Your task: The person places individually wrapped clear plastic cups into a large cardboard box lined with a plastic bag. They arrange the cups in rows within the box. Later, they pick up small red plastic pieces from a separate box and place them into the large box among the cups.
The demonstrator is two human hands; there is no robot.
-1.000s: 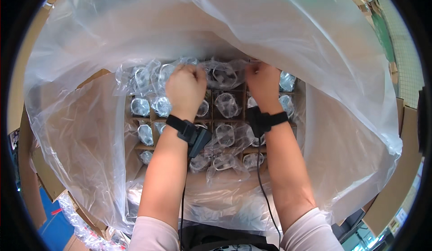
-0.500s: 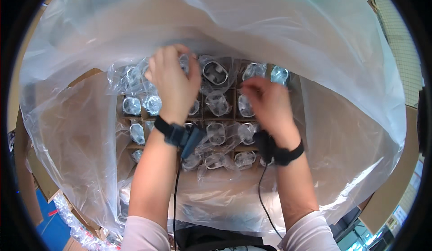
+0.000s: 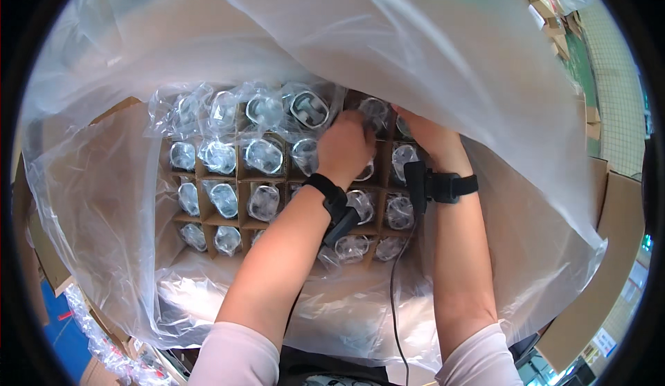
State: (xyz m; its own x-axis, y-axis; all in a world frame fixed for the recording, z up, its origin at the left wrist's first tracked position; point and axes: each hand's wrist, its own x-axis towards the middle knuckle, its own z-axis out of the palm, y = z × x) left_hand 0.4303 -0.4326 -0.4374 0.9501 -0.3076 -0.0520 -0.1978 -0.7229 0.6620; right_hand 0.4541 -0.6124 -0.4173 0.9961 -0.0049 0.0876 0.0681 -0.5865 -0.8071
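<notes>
- A clear-bagged metal piece [image 3: 374, 111] sits in the back row among cardboard dividers [image 3: 239, 178], between the hands: just beyond the left hand [image 3: 344, 145], just left of the right hand [image 3: 431, 135].
- It shows end-on; its long axis cannot be told.
- The left hand is nearer, fingers curled at the piece's near edge, forearm slanting inward; whether they grip the film is hidden.
- The hands are apart; the right one reaches forward beside the plastic liner [image 3: 512, 130], its fingertips and hold unclear.
</notes>
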